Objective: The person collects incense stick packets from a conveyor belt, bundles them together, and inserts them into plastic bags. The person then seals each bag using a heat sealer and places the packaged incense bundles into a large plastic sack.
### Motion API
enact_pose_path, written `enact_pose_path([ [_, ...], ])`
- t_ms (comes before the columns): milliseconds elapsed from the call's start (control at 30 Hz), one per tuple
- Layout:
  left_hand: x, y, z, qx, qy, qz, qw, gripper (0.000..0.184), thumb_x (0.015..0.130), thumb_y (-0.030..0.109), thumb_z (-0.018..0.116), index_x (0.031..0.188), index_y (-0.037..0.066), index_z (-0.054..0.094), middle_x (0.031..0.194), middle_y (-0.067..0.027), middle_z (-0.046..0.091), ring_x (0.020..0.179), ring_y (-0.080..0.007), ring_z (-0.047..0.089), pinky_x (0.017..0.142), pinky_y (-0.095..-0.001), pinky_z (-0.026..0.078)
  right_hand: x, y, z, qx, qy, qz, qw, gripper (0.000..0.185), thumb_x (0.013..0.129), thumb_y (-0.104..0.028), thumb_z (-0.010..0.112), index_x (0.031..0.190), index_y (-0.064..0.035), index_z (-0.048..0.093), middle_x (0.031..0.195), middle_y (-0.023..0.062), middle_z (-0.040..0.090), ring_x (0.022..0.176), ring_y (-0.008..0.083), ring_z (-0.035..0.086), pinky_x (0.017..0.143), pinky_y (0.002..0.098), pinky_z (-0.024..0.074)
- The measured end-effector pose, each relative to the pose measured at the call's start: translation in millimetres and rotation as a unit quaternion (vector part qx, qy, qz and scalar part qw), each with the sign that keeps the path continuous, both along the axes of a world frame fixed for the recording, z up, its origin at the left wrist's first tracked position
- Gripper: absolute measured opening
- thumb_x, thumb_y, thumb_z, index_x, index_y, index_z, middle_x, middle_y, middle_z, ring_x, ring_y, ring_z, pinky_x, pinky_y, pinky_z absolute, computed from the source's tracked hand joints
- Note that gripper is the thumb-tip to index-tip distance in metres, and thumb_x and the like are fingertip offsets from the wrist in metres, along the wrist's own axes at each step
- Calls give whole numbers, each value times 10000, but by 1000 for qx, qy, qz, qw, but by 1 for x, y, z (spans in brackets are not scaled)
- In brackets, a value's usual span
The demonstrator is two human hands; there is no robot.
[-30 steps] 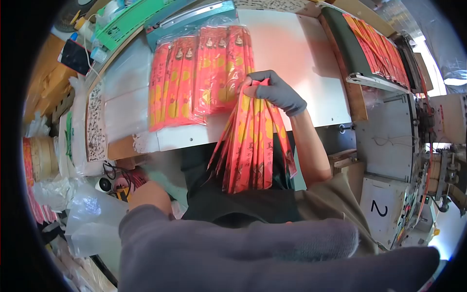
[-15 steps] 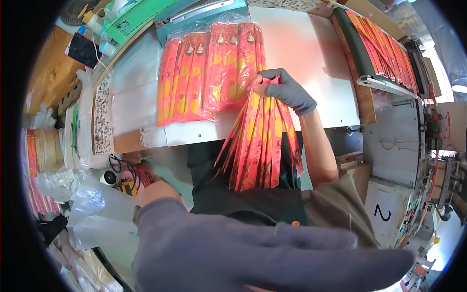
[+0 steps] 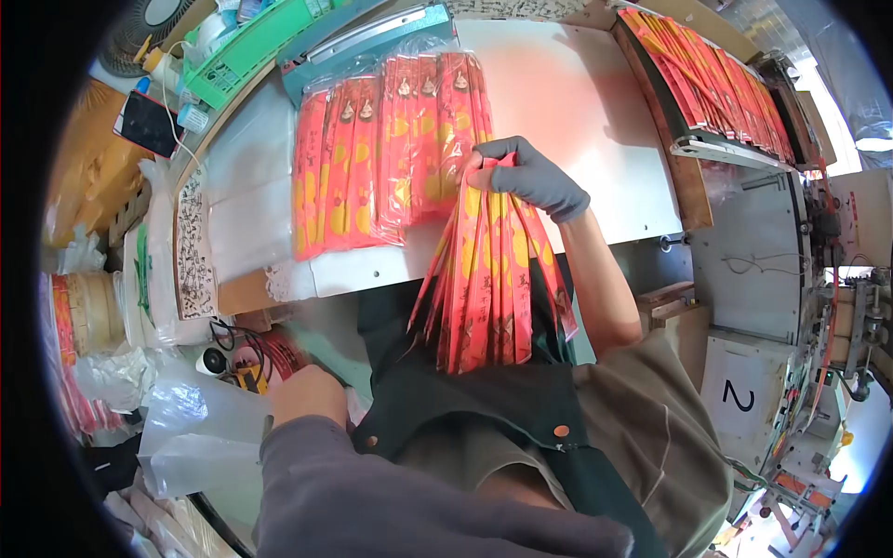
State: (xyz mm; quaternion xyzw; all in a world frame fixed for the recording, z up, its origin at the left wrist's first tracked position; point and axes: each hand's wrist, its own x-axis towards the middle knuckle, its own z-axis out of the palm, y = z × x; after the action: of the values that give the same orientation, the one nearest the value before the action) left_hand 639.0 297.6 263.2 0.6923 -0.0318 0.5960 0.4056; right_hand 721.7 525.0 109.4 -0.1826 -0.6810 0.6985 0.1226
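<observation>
My right hand (image 3: pixel 530 181), in a grey glove, pinches the top of a bunch of narrow red packets (image 3: pixel 488 288) that look like chopstick sleeves. They fan out downward over the dark apron, showing yellow prints and dark lettering. Close to the camera at the bottom is my left hand (image 3: pixel 419 507), also gloved. Its fingers stretch to the right, partly cut off by the frame edge, and no object shows in it. Just behind the right hand, clear plastic bags of similar red packets (image 3: pixel 349 177) lie side by side on the white table (image 3: pixel 595 102).
A tray of many red packets (image 3: pixel 712 84) stands at the back right. At the back left are a green crate (image 3: pixel 246 70), a phone (image 3: pixel 149 121) and a fan (image 3: pixel 144 33). Plastic bags (image 3: pixel 200 418) and cables sit at the lower left; machinery (image 3: pixel 856 344) stands on the right.
My left hand has dropped lower and shifted left, uncovering more of the apron. My right hand still grips the bunch. The whole view has shifted slightly.
</observation>
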Motion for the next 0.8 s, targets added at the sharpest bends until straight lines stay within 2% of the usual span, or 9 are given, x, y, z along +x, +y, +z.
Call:
enact_pose_path([
  [100, -10, -2, -3, 6, 7, -7, 1000, 497, 858, 307, 637, 1232, 2, 519, 1183, -265, 524, 1082, -376, 529, 848, -453, 445, 2, 3, -5, -2, -12, 1, 1000, 163, 805, -141, 681, 901, -9, 686, 838, 5, 637, 804, 75, 555, 761, 234, 438],
  [267, -19, -6, -5, 6, 21, -22, 1000, 499, 859, 313, 636, 1231, 2, 520, 1181, -268, 525, 1079, -379, 530, 847, -456, 445, 2, 2, -10, 13, -6, -28, 1000, 229, 784, -223, 709, 894, -23, 696, 811, -1, 644, 794, 70, 556, 727, 235, 437],
  [367, -14, -5, -4, 7, 21, -18, 1000, 500, 859, 317, 635, 1231, 3, 521, 1180, -270, 525, 1077, -381, 530, 845, -458, 446, 3, 4, -10, 3, -49, -18, 999, 226, 785, -212, 704, 900, -17, 695, 808, -1, 643, 788, 71, 557, 728, 242, 440],
  [400, -11, -6, -2, 6, 22, -13, 1000, 501, 859, 318, 635, 1231, 3, 522, 1180, -270, 526, 1077, -381, 531, 845, -458, 446, 2, 1, -8, 9, -7, -18, 1000, 205, 799, -193, 688, 896, -12, 691, 811, 1, 632, 799, 76, 556, 749, 246, 441],
  [533, 3, -4, 1, -2, 17, 12, 1000, 502, 860, 323, 635, 1231, 3, 523, 1178, -273, 526, 1074, -383, 532, 844, -461, 446, 0, 0, -3, 13, 19, 5, 1000, 146, 801, -154, 682, 839, -13, 670, 756, -26, 590, 755, 52, 525, 736, 226, 418],
  [667, 11, -1, 1, -7, 12, 17, 1000, 504, 860, 328, 634, 1230, 3, 524, 1177, -275, 527, 1072, -385, 533, 842, -463, 446, 0, -2, -5, 3, 22, -22, 1000, 108, 811, -119, 666, 818, -11, 663, 775, -28, 590, 767, 49, 517, 731, 226, 414],
  [800, 12, -2, 2, -10, 7, 23, 1000, 506, 861, 333, 633, 1230, 4, 525, 1176, -277, 528, 1070, -388, 533, 841, -465, 447, -1, 5, -9, -2, 7, 17, 1000, 133, 815, -124, 669, 876, -6, 664, 840, -8, 606, 829, 67, 536, 786, 237, 423],
])
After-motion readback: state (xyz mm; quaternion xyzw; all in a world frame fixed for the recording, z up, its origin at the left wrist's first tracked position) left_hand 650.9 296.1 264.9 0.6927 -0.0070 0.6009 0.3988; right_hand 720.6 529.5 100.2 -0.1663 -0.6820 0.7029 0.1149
